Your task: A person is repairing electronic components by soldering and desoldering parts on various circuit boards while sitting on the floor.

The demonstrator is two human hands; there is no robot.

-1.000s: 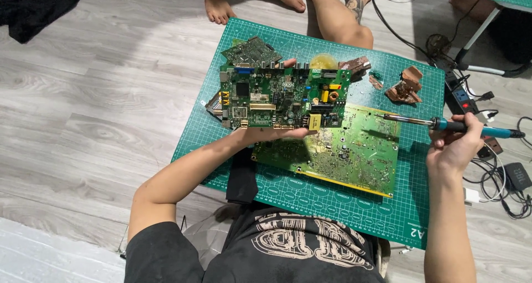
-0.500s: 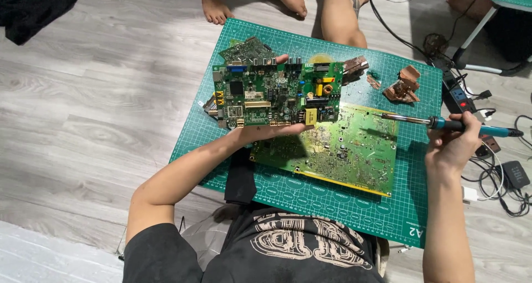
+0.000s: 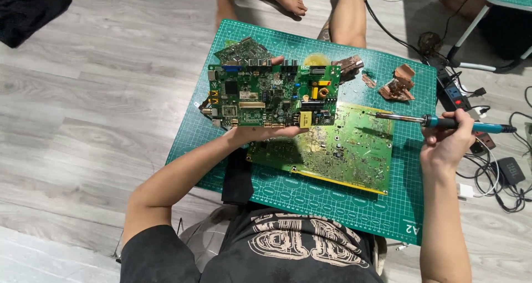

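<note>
You are holding the green circuit board [image 3: 272,96] up in your left hand [image 3: 271,130] while your right hand [image 3: 446,144] is gripping the soldering iron [image 3: 443,122], needing a steady tip.

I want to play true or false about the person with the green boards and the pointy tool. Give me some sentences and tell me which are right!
1. The left hand holds up a green circuit board. True.
2. The right hand grips a soldering iron. True.
3. The soldering iron's tip touches the held board. False: it points over the edge of the yellow-green board lying flat, apart from the held one.
4. The boards are on a red mat. False: the cutting mat is green.
5. Small copper-coloured pieces lie on the mat. True.
</note>
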